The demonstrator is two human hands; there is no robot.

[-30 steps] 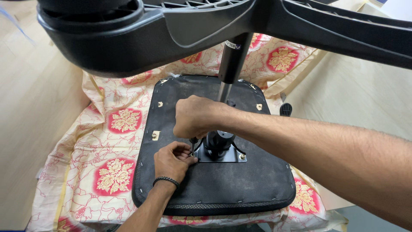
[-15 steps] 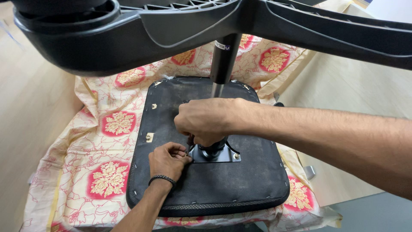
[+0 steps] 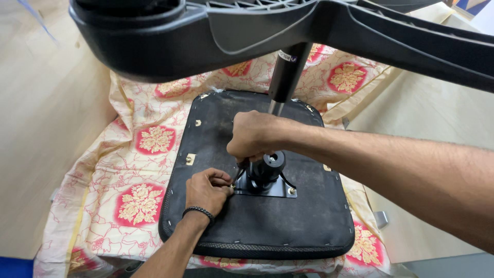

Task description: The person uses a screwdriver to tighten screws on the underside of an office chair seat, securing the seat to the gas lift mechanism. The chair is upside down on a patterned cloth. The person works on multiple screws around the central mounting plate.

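Floral cloth (image 3: pixel 139 201) under upturned seat (image 3: pixel 288 226); at its mounting plate (image 3: pixel 267 189), my left hand (image 3: pixel 207 189) pinches a screw (image 3: pixel 232 186), right hand (image 3: pixel 253 135) fisted around a tool.

Two bare forearms meet near the middle of the scene. The left hand (image 3: pixel 207 189) comes up from the lower edge, its forearm angled up and to the right, a dark beaded band circling the wrist. Its fingers are curled inward, tips pinched together at the right side of the hand, knuckles facing up. The right hand (image 3: pixel 253 136) enters from the right on a long, nearly level forearm that fills the lower right corner. Its wrist bends down slightly, the back of the hand faces up, and the fingers fold under in a closed grip. The right hand sits just above the left, close but apart.
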